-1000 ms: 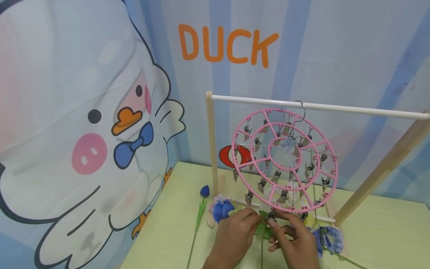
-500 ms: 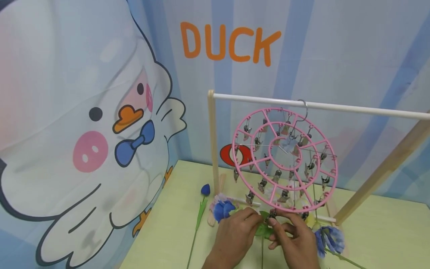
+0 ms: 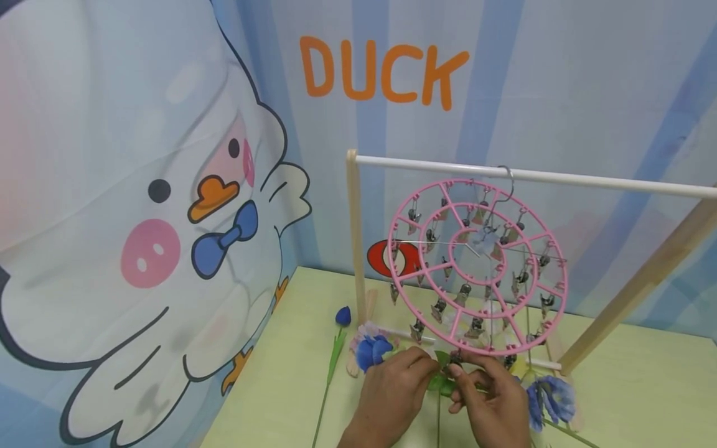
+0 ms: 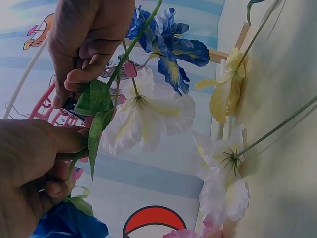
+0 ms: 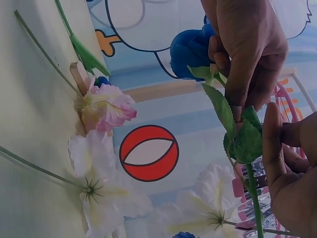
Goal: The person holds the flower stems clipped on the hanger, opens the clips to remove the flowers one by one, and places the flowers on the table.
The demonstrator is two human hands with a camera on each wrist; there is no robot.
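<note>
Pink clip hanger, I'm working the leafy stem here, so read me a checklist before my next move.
1. Hanger hook over the white rod: ok.
2. Left hand pinching the leafy stem: ok.
3. Right hand holding a metal clip: ok.
4. Clip closed on the stem: cannot tell, the hands and leaves crowd that spot.
5. Both hands clear of the work: not ok, they are at stem and clip.

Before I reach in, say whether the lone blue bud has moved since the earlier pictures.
No: against the rack's left post in the head view, the blue bud shows no visible shift.
</note>
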